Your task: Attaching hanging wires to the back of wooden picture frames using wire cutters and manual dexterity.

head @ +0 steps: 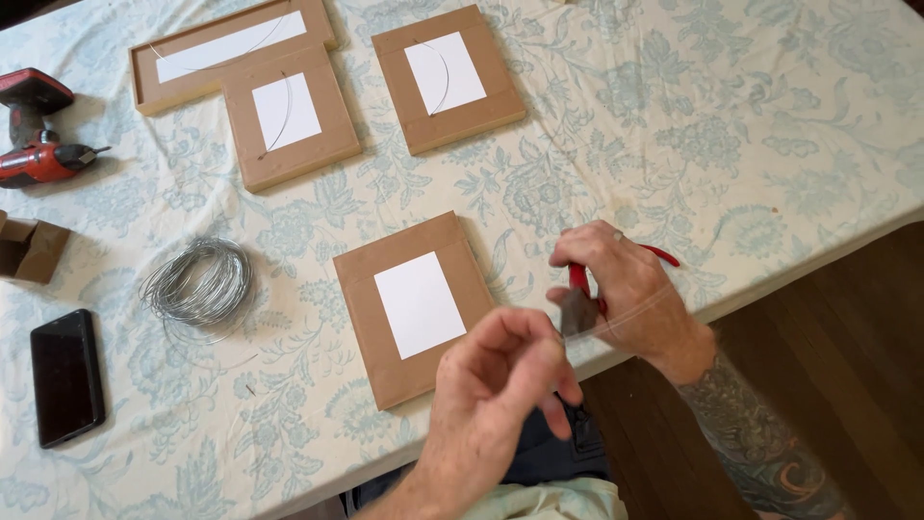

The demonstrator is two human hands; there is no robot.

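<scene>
A person's two hands meet over the near edge of a tabletop [674, 116] covered in a pale cloth with a blue-green floral print, low and right of centre in the frame. The right hand [626, 289] has its fingers closed around a pair of red-handled pliers [580, 299], whose dark nose points down toward the left hand and whose red grips show above and behind the knuckles. The left hand [496, 385], at bottom centre, has its thumb and fingers pinched together just beside the plier nose; a thin strand of wire [630, 316] runs from that pinch across the right wrist, though how it is gripped cannot be made out.

Just left of the hands, at the centre of the frame, a square picture frame [414, 308] lies face down, brown paper backing up with a white rectangle in its middle. Three more backed frames lie across the top of the frame, each with a hanging wire strung over its back. A coil of silver wire [197, 284] rests at centre left, a black smartphone [65, 376] at lower left, a small open cardboard box [31, 250] at the left edge and a red cordless drill [38, 135] at upper left. Dark wood floor [847, 347] shows at right.
</scene>
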